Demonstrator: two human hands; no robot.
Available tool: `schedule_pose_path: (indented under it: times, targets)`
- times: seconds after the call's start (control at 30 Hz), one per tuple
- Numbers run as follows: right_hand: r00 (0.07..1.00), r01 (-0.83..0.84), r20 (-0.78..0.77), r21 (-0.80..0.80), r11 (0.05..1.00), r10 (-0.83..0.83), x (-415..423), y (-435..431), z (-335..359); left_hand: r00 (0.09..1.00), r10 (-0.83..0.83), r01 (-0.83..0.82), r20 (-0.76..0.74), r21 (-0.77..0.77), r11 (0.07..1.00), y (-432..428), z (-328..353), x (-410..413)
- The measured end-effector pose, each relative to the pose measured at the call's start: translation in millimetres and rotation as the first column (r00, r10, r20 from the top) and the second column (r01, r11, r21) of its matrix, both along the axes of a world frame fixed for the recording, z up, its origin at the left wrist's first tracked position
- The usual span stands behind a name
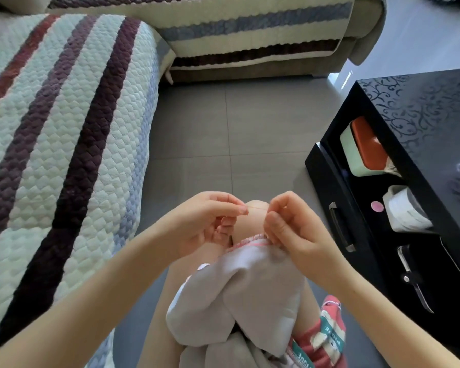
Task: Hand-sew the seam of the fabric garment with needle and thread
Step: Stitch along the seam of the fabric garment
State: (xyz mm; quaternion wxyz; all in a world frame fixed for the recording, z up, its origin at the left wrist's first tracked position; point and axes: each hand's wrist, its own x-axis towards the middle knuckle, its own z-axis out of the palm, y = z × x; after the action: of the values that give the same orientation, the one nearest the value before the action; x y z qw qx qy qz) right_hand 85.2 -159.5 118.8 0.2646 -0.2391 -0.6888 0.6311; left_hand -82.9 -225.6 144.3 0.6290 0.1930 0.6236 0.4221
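A pale grey fabric garment with a pink stitched edge lies draped over my lap and knee. My left hand pinches one end of a thin pink thread between thumb and forefinger. My right hand pinches the other end close to the garment's pink edge. The short length of thread runs taut between the two hands above my knee. No needle can be made out.
A quilted striped sofa runs along the left and back. On the right stands a black cabinet with an open drawer holding boxes, a roll and scissors. Grey tiled floor lies ahead.
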Motion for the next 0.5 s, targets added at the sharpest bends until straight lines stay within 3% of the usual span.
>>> schedule_pose_path:
  times: [0.13,0.2,0.33,0.5]
  targets:
    - [0.968,0.233,0.034,0.232,0.945,-0.247,6.4,-6.3,0.7,1.000,-0.024,0.024,-0.013,-0.015,1.000,2.4,-3.2,7.4]
    - [0.951,0.283,0.043,0.270,0.920,-0.306,6.4,-8.9,0.3,0.999,-0.039,0.039,-0.010,-0.032,0.999,3.7,-4.2,10.5]
    - [0.950,0.292,0.055,0.177,0.940,-0.306,4.8,-11.3,6.6,0.998,-0.061,0.061,-0.002,-0.071,0.996,5.7,-5.8,13.3]
    - [0.957,0.291,0.033,-0.074,0.954,-0.289,9.5,-2.7,24.4,0.984,-0.180,0.181,0.012,-0.110,0.977,3.0,-5.3,11.5]
